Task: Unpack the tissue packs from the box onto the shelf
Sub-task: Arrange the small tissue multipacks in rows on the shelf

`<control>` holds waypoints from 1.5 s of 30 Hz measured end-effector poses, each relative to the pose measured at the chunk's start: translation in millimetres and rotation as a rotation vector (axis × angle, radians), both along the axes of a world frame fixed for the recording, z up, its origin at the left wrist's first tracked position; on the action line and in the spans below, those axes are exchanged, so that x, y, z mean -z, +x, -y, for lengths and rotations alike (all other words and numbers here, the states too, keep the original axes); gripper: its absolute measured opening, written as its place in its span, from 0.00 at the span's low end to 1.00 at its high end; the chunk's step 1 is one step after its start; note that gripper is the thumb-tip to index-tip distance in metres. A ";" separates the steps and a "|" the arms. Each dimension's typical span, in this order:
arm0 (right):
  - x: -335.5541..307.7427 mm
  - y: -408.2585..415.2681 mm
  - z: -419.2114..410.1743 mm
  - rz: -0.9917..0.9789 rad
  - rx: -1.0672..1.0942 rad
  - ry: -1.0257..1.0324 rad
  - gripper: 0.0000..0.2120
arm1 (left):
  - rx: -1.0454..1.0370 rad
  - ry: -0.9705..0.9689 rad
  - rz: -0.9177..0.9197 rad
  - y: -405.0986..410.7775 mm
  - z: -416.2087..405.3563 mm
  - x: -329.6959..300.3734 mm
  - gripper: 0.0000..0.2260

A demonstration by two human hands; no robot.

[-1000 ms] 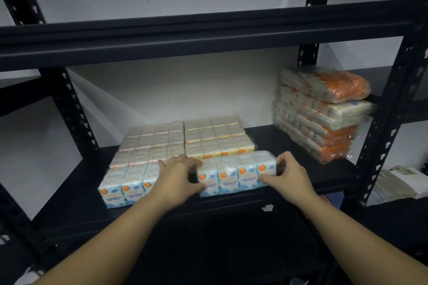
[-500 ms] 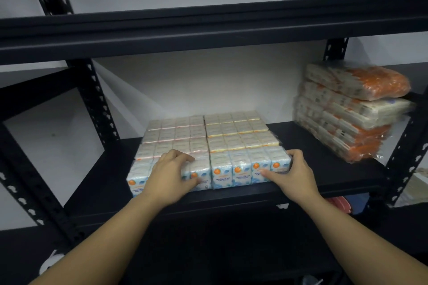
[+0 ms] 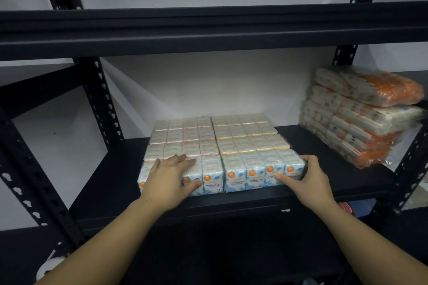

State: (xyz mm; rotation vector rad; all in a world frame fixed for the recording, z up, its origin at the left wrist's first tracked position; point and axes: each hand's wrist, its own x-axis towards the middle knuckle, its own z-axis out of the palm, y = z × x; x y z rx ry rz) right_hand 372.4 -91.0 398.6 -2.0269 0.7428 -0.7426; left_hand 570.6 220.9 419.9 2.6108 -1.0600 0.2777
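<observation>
At the front edge of the black metal shelf (image 3: 335,183), the left hand (image 3: 170,178) lies flat over the front-left blue-and-white plastic-wrapped tissue pack (image 3: 209,177), fingers straight on top, thumb on its face. The right hand (image 3: 308,177) has its grip curled around the outer end of the front-right blue-and-white tissue pack (image 3: 259,170), thumb across its front. Both packs sit touching, flush against the pale rows of stacked tissue packs (image 3: 217,134) behind. To finish well, the person should press both evenly backward so the front row squares up without buckling the soft wrap. Farther right stands a pile of orange-and-white wrapped bundles (image 3: 361,115).
</observation>
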 end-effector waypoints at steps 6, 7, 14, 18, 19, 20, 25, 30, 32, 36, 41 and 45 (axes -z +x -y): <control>-16.5 11.5 -20.6 -0.262 0.014 -0.521 0.61 | 0.068 0.109 -0.040 11.7 -7.5 -14.2 0.46; -23.6 18.5 -27.2 -0.304 -0.047 -0.605 0.61 | 0.069 0.146 -0.041 16.0 -9.3 -18.1 0.49; -48.5 86.1 -51.2 -0.490 -0.462 -0.735 0.65 | 0.033 0.328 -0.188 49.7 -17.0 -39.4 0.61; -47.9 109.6 -48.2 -0.634 -0.561 -0.740 0.68 | 0.084 0.407 -0.177 54.9 -12.4 -32.7 0.57; -46.3 112.5 -46.9 -0.675 -0.565 -0.751 0.68 | 0.088 0.413 -0.156 54.6 -10.8 -29.1 0.56; -45.1 114.4 -45.5 -0.698 -0.564 -0.763 0.68 | 0.087 0.414 -0.137 54.9 -9.2 -26.3 0.54; -44.3 113.5 -43.4 -0.690 -0.565 -0.774 0.67 | 0.085 0.440 -0.106 57.4 -5.6 -21.3 0.52; -43.8 111.9 -42.2 -0.696 -0.563 -0.757 0.66 | 0.083 0.453 -0.094 57.8 -0.9 -19.1 0.52; -43.9 110.0 -39.2 -0.693 -0.562 -0.755 0.65 | 0.084 0.457 -0.092 56.7 2.9 -18.3 0.52; -44.2 104.0 -27.0 -0.685 -0.554 -0.754 0.65 | 0.090 0.464 -0.076 49.8 17.5 -19.5 0.52; -44.8 90.8 -1.0 -0.688 -0.536 -0.756 0.64 | 0.097 0.460 -0.083 37.6 46.6 -20.1 0.53; -45.5 80.0 21.5 -0.690 -0.528 -0.746 0.63 | 0.099 0.451 -0.080 26.7 70.9 -18.9 0.53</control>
